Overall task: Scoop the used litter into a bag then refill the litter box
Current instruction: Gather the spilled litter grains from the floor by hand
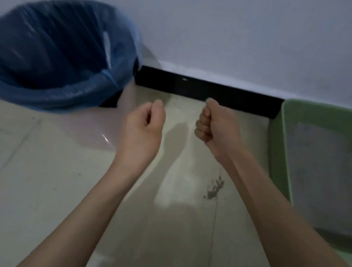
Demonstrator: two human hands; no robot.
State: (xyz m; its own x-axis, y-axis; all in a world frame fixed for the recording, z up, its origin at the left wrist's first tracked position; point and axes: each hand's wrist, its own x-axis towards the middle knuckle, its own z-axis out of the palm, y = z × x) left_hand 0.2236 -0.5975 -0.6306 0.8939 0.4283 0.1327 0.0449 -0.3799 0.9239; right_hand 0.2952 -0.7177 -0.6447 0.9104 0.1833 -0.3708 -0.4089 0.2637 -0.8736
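Note:
A green litter box (282, 149) stands on the floor at the right, with grey litter (324, 173) spread inside it. At the upper left is a bin lined with a blue plastic bag (52, 53), its mouth open toward me. Both my hands hover over the floor between the two. My left hand (143, 124) is curled into a fist and holds nothing. My right hand (215, 125) is also a closed fist with nothing visible in it. No scoop is in view.
The floor is pale tile with a dark smudge (214, 188) below my right wrist. A black baseboard (200, 89) runs along the white wall behind. A transparent plastic sheet (93, 130) lies under the bin.

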